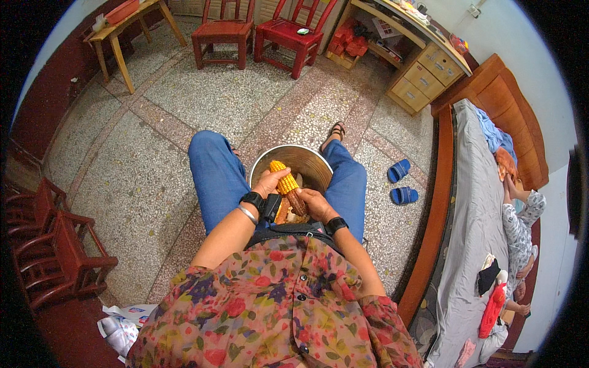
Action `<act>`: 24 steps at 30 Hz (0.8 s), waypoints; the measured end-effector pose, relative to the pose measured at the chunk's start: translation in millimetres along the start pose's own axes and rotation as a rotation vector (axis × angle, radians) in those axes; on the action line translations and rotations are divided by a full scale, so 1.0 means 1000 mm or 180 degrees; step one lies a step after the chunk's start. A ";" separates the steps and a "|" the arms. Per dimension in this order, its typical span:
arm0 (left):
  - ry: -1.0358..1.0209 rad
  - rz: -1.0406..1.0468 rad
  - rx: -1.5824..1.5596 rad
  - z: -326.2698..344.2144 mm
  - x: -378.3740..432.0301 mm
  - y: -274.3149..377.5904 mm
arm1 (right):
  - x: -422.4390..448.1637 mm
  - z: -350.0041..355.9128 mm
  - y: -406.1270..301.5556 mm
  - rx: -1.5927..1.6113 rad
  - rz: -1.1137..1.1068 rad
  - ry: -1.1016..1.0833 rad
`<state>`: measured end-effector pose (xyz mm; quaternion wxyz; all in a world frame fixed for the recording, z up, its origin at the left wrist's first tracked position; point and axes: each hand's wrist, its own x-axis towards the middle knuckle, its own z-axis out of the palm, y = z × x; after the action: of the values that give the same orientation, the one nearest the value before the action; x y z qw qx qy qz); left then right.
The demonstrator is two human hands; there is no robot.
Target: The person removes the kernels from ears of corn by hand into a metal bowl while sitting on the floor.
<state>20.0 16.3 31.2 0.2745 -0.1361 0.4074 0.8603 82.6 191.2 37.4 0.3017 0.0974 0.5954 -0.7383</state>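
Observation:
My left hand (pixel 269 181) grips the upper part of an ear of corn (pixel 286 181) with yellow kernels. My right hand (pixel 317 204) closes around its lower end, at a reddish-brown, kernel-free corncob section (pixel 297 202). Whether this section belongs to the same ear or is a second cob, I cannot tell. Both hands are over a round metal bucket (pixel 262 158) between my knees. Pale and orange-brown pieces, perhaps cobs or husks, lie inside it, partly hidden by my hands. A black strap circles each wrist, and a silver bangle (pixel 247 214) sits on my left forearm.
Blue slippers (pixel 404 195) lie on the speckled floor to the right. Beyond them, a person (pixel 520 230) rests on a bed (pixel 469 239). Red wooden chairs (pixel 223 34) and a desk (pixel 423 73) stand ahead. More chairs (pixel 69 257) are at left.

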 end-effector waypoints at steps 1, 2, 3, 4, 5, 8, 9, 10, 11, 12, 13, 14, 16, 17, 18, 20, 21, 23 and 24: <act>0.0056 0.0008 0.0032 0.001 0.000 0.000 | 0.000 -0.001 0.001 0.0001 0.0001 0.0001; 0.0057 0.0006 0.0032 0.001 -0.001 0.000 | 0.001 -0.001 0.002 0.0051 -0.0007 0.0016; 0.0079 0.0013 0.0041 0.001 -0.001 0.000 | 0.001 -0.002 0.003 0.0101 -0.0016 0.0030; 0.0100 0.0021 0.0050 0.001 -0.001 0.000 | 0.002 -0.003 0.003 0.0101 -0.0016 0.0032; 0.0098 0.0019 0.0050 0.002 -0.001 0.000 | 0.002 -0.004 0.004 0.0094 -0.0010 0.0033; 0.0139 0.0022 0.0023 0.001 0.001 -0.003 | 0.003 -0.004 0.005 0.0088 -0.0005 0.0104; 0.0200 0.0097 0.0079 -0.001 0.002 -0.005 | 0.003 -0.003 0.004 0.0090 -0.0006 0.0174; 0.0261 0.0172 0.0135 -0.002 0.004 -0.006 | 0.003 -0.003 0.004 0.0089 -0.0004 0.0173; 0.0263 0.0172 0.0133 -0.003 0.005 -0.007 | 0.002 -0.003 0.004 -0.0092 -0.0120 0.0385; 0.0259 0.0203 0.0386 -0.007 0.008 -0.009 | 0.000 -0.001 0.003 -0.0274 -0.0234 0.0592; 0.0257 0.0234 0.0639 -0.010 0.010 -0.010 | -0.001 0.001 0.001 -0.0275 -0.0230 0.0583; 0.0267 0.0236 0.0636 -0.014 0.012 -0.011 | -0.003 0.003 -0.001 -0.0286 -0.0251 0.0565; 0.0218 0.0266 0.0840 -0.012 0.013 -0.012 | -0.003 -0.001 0.002 -0.0300 -0.0281 0.0575; 0.0212 0.0265 0.0838 -0.011 0.014 -0.013 | 0.000 -0.003 0.005 -0.0381 -0.0389 0.0678; 0.0236 0.0295 0.0831 -0.011 0.014 -0.014 | 0.002 -0.002 0.006 -0.0459 -0.0492 0.0772; 0.0263 0.0323 0.0823 -0.010 0.014 -0.015 | 0.002 -0.005 0.007 -0.0465 -0.0510 0.0763; 0.0295 0.0296 0.0924 -0.011 0.014 -0.014 | 0.002 -0.004 0.006 -0.0472 -0.0528 0.0751; 0.0334 0.0265 0.1023 -0.014 0.014 -0.015 | 0.001 -0.001 0.005 -0.0480 -0.0500 0.0734; 0.0269 0.0318 0.0956 -0.013 0.013 -0.016 | 0.001 -0.002 0.005 -0.0491 -0.0484 0.0732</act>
<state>18.8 19.5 7.5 0.2312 -0.1091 0.5489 0.7958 84.6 191.8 32.2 0.1813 0.1125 0.6865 -0.6951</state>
